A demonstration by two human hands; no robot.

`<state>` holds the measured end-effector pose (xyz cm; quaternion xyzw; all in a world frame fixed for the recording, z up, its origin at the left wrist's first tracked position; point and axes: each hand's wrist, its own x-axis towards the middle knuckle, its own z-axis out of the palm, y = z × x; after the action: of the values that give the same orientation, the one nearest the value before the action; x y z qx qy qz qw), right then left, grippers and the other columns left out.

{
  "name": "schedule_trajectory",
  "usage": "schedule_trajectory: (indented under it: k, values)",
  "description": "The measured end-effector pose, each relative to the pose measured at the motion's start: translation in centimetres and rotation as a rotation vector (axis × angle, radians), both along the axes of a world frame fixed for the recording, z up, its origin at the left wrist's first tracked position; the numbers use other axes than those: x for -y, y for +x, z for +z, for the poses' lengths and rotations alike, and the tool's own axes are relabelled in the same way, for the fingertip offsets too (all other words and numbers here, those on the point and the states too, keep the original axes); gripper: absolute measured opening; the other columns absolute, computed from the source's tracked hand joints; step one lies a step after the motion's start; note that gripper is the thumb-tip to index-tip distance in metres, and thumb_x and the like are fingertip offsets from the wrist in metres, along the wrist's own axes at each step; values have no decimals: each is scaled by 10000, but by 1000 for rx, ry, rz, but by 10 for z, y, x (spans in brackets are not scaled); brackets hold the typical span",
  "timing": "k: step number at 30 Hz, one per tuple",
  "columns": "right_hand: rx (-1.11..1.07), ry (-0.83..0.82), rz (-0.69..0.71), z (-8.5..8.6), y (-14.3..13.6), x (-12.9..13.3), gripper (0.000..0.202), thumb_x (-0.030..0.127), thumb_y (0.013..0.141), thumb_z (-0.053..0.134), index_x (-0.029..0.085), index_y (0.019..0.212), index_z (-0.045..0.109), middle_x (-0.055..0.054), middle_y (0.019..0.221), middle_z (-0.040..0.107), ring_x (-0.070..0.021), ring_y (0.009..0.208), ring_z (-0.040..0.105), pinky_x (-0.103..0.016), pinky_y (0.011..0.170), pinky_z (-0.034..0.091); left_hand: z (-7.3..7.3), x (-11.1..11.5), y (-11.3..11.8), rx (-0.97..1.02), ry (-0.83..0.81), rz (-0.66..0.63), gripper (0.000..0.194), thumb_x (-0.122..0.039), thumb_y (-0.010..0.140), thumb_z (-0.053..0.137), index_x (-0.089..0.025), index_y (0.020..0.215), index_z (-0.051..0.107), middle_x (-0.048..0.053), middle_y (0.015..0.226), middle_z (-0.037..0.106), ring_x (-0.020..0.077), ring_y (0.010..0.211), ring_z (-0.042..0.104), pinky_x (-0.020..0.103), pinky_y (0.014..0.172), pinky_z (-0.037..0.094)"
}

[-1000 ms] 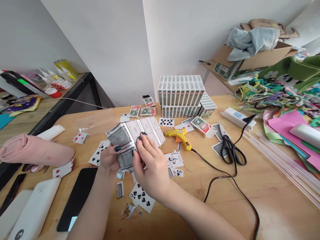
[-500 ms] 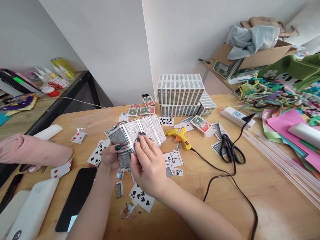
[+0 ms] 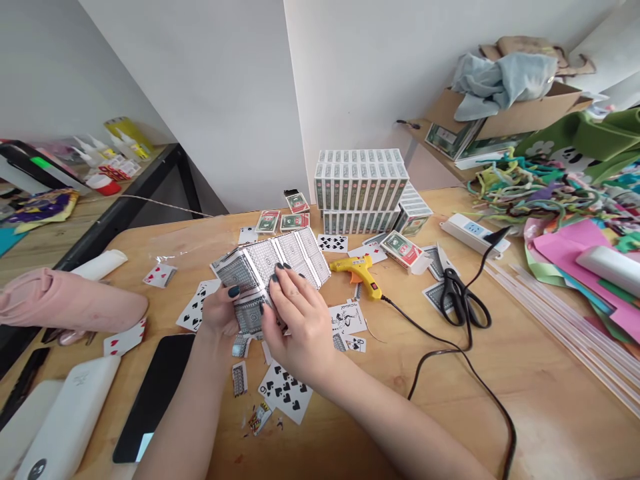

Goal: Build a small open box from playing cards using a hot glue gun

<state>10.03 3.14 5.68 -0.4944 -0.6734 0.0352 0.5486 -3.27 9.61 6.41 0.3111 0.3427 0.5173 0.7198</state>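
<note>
A boxy structure made of playing cards [image 3: 295,252], patterned backs outward, is held tilted above the table. My left hand [image 3: 220,312] grips its left end, thumb on the patterned face and the other fingers hidden behind. My right hand [image 3: 300,327] lies over the near side, fingertips pressed on the card backs and thumb at the lower edge. Just right of the structure lies a yellow hot glue gun [image 3: 361,268]. Beneath and around the hands are a nine of spades card [image 3: 286,390], a joker card [image 3: 347,319] and cut card scraps [image 3: 240,379].
Stacked card boxes [image 3: 360,183] stand at the back. Black scissors [image 3: 457,293] and a power strip [image 3: 475,233] lie to the right, with the glue gun's cord [image 3: 425,333] looping across. At left are a phone [image 3: 155,393], a white power bank [image 3: 70,420] and a pink roll-shaped case [image 3: 75,300].
The view has shifted very slightly. Both hands keep nearly the same hold on the card structure, and nothing else has visibly moved.
</note>
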Motion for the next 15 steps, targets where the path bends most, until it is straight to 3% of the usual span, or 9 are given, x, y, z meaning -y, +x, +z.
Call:
schedule_trajectory:
  k: [9,15]
  values:
    - [11,-50,27,8,-1,8,380,207,861,490,42,1174,628,-190,1268,626,-305,1237,537,-478,1038,452,-1,1,-2,19,-72,19,536,-350,453,842,-176,937,692,87,952,752,420,1176,556,485,910,534]
    - [-25,-79,82,5,-1,7,388,193,873,468,39,1200,611,-188,1303,603,-303,1279,492,-492,1071,410,-4,2,4,70,24,2,666,-362,473,835,-191,1093,662,114,1141,702,416,1192,548,516,957,501]
